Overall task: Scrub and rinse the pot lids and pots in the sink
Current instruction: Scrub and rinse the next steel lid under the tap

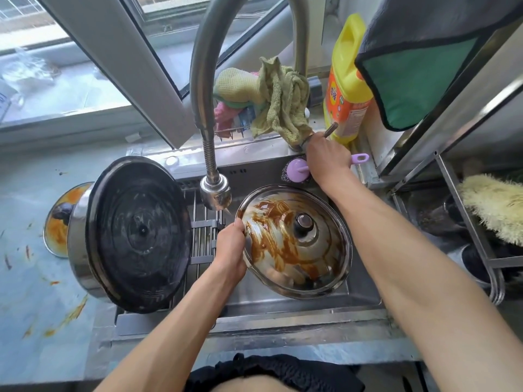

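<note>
A glass pot lid (pixel 294 241), smeared with brown sauce and topped by a dark knob, is held tilted over the steel sink (pixel 297 309). My left hand (pixel 230 247) grips its left rim. My right hand (pixel 327 157) is curled round the tap's lever handle (pixel 331 130) at the back right of the sink. The tap's spray head (pixel 215 193) hangs just left of the lid. A large steel pot (pixel 135 233) lies on its side at the sink's left edge, its dark inside facing me. Behind it a second sauce-stained lid (pixel 58 222) lies on the counter.
A purple-handled scrubber (pixel 297 169) sits at the sink's back edge. Cloths (pixel 271 100) hang on a small rack behind the tap, beside a yellow detergent bottle (pixel 346 89). A metal shelf rack (pixel 467 227) stands at the right. The blue counter (pixel 36 292) at the left has sauce splatters.
</note>
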A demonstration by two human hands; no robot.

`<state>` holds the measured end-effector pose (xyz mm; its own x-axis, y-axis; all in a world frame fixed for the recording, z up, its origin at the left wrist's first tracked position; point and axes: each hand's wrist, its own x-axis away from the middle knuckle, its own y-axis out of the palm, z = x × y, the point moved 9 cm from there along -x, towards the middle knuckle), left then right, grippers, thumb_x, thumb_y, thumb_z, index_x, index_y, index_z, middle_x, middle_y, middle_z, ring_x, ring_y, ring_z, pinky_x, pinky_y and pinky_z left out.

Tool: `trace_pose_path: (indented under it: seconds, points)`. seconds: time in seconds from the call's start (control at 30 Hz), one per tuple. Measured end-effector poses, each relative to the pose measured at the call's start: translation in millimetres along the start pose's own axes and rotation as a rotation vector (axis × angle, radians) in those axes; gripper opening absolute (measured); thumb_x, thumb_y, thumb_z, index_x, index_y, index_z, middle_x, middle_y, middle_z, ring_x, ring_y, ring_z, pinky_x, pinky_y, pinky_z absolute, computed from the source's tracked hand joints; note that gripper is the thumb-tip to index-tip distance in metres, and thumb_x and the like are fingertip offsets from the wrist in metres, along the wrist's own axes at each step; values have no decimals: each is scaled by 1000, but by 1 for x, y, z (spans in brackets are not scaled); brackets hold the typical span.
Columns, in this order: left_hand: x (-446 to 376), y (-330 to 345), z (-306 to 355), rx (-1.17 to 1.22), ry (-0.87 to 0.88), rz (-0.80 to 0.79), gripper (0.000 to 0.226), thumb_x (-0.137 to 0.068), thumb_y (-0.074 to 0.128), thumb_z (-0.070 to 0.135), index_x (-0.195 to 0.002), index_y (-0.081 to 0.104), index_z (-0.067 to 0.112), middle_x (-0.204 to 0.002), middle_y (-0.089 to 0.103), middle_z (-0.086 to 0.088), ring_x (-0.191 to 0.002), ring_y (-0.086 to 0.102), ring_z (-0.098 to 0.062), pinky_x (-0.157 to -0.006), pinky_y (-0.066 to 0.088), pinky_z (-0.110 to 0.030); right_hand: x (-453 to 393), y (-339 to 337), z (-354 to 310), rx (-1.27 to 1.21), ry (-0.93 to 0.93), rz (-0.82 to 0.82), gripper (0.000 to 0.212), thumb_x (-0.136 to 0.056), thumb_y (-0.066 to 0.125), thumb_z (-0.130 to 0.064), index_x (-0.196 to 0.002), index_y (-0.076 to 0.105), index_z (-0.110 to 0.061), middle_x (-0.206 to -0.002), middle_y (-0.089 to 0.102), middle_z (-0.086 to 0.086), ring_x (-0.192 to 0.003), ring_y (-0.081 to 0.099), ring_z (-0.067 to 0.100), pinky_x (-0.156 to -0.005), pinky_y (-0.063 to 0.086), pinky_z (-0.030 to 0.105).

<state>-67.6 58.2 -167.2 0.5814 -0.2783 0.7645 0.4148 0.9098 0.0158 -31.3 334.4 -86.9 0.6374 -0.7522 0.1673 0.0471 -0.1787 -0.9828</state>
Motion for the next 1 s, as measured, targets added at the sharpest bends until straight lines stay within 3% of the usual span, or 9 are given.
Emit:
trace_pose_path:
  seconds: [0.07, 0.17, 0.27, 0.37, 0.43, 0.57, 0.67, 0.83, 1.0]
  points:
    - [2, -1, 1, -21, 3, 5, 31, -106, 40, 15, -79, 54, 13, -69, 58, -4, -59, 56, -17, -65, 52, -34, 4, -1, 0, -28, 9, -4, 63, -98, 58, -19, -145, 28, 10, -125, 62, 21, -114, 61, 38, -85, 48, 42]
    - [4, -5, 2, -83, 29, 20, 23, -104, 39, 16, -88, 55, 11, -79, 59, -10, -67, 57, -20, -75, 50, -41, 18, -1, 4, -188, 37, -7, 73, -97, 59, -29, -153, 19, -6, -123, 59, 23, -112, 58, 43, -84, 48, 46]
    - [7, -8, 0, -137, 82, 30, 27, -106, 39, 15, -92, 60, 5, -84, 68, -16, -76, 66, -25, -84, 55, -47, 46, 7, 2, -400, 0, -23, 52, -94, 58, -39, -139, 44, -18, -103, 61, 16, -95, 60, 39, -74, 48, 41]
    - [9, -20, 0, -164, 161, 81, 24, -106, 41, 13, -96, 61, 3, -91, 70, -20, -83, 68, -27, -84, 57, -48, 76, 14, -19, -459, -144, -190, 22, -96, 56, -24, -114, 66, -17, -92, 61, 4, -81, 61, 23, -69, 45, 31]
    - [8, -32, 0, -178, 211, 107, 22, -103, 43, 12, -94, 61, 2, -92, 69, -24, -85, 67, -29, -83, 57, -49, 97, 18, -39, -403, -228, -312, 20, -98, 53, -19, -112, 68, -22, -97, 64, 3, -82, 61, 20, -73, 51, 34]
    - [12, -43, 4, -186, 292, 118, 27, -100, 43, 8, -78, 59, 10, -78, 65, -10, -76, 61, -23, -70, 51, -39, 130, 19, -93, -166, -430, -383, 22, -95, 48, -15, -102, 67, -25, -98, 65, 4, -87, 63, 27, -73, 53, 38]
    - [16, -46, 3, -193, 322, 109, 25, -97, 47, 7, -74, 56, 9, -70, 58, -6, -68, 54, -18, -63, 42, -34, 118, 17, -101, -69, -392, -383, 22, -91, 47, -10, -99, 64, -21, -97, 62, 4, -81, 59, 27, -67, 45, 35]
    - [11, -42, 8, -203, 367, 97, 28, -96, 51, 7, -69, 56, 9, -65, 59, -4, -64, 54, -16, -60, 43, -33, 123, 11, -109, 21, -421, -393, 28, -90, 45, -10, -110, 63, -18, -90, 53, 3, -77, 53, 30, -67, 42, 36]
    - [11, -36, 12, -194, 392, 61, 26, -98, 52, 6, -76, 60, -6, -65, 61, -5, -60, 56, -12, -53, 43, -27, 107, 5, -92, 44, -326, -349, 35, -91, 46, -13, -122, 62, -17, -111, 62, 9, -96, 63, 35, -71, 45, 37]
